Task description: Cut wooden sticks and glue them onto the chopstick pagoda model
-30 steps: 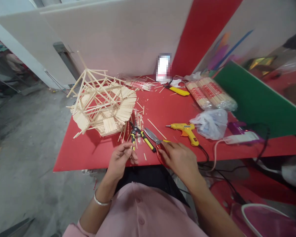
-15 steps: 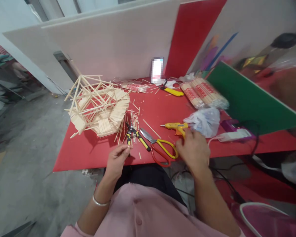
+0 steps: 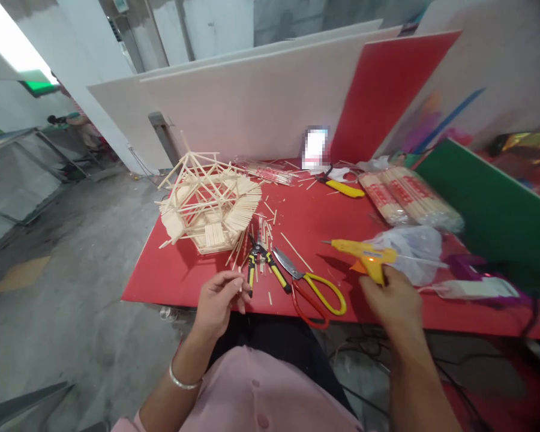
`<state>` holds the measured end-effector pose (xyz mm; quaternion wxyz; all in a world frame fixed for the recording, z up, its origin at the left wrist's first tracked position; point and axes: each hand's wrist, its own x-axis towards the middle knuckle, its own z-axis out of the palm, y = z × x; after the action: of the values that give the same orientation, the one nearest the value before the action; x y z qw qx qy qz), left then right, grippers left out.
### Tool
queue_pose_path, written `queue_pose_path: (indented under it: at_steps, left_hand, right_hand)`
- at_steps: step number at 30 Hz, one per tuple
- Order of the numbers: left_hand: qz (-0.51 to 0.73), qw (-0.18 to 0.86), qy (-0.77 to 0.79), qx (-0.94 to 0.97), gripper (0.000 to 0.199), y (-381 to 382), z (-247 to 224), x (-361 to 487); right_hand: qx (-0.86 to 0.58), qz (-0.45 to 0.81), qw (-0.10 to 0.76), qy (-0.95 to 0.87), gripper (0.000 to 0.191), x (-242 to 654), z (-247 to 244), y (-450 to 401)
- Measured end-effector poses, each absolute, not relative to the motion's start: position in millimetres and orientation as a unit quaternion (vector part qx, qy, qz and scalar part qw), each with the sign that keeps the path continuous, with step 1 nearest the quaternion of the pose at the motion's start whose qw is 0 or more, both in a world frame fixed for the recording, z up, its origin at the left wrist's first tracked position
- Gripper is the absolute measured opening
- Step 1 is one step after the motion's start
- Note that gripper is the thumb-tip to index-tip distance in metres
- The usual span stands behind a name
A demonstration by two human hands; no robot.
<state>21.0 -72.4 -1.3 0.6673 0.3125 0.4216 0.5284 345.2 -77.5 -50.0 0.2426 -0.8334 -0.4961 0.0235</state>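
Observation:
My right hand [image 3: 393, 295] grips the handle of a yellow glue gun [image 3: 364, 253], its nozzle pointing left over the red table [image 3: 317, 210]. At the front edge, my left hand [image 3: 220, 297] pinches a small pale piece of stick [image 3: 240, 287] between thumb and fingertips. Beyond it stands a frame built of pale wooden sticks [image 3: 213, 207]. Between the hands lie yellow-and-black pliers [image 3: 274, 273] and large scissors [image 3: 303, 276] with one red and one yellow handle loop. Cut sticks [image 3: 263, 231] are scattered by the frame.
Bundles of wrapped sticks [image 3: 409, 195] and a plastic bag [image 3: 416, 252] sit at the right, near a green board [image 3: 495, 216]. Yellow-handled pliers [image 3: 344, 188] and a lit phone [image 3: 315, 147] are at the back. A white power strip [image 3: 477, 289] lies right.
My right hand has closed round the glue gun and raised it off the table. My left hand still pinches its small piece. The head view has shifted, showing more of the room behind.

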Motion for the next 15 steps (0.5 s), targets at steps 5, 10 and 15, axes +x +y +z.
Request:
queue_pose_path:
  at_steps: [5, 10, 15]
  left_hand:
    - [0.547, 0.668, 0.411, 0.292, 0.035, -66.1, -5.6, 19.0]
    - [0.540, 0.710, 0.390, 0.227, 0.039, -62.3, 0.3, 16.8]
    - [0.527, 0.751, 0.372, 0.139, 0.039, -56.1, 3.6, 17.2]
  right_hand:
    - [-0.809, 0.101, 0.374, -0.442, 0.031, 305.6, -6.0, -100.3]
    - [-0.704, 0.127, 0.453, -0.532, 0.017, 256.6, 37.6, -93.5]
    - [-0.653, -0.009, 0.407, -0.638, 0.037, 215.9, 55.8, -62.2]
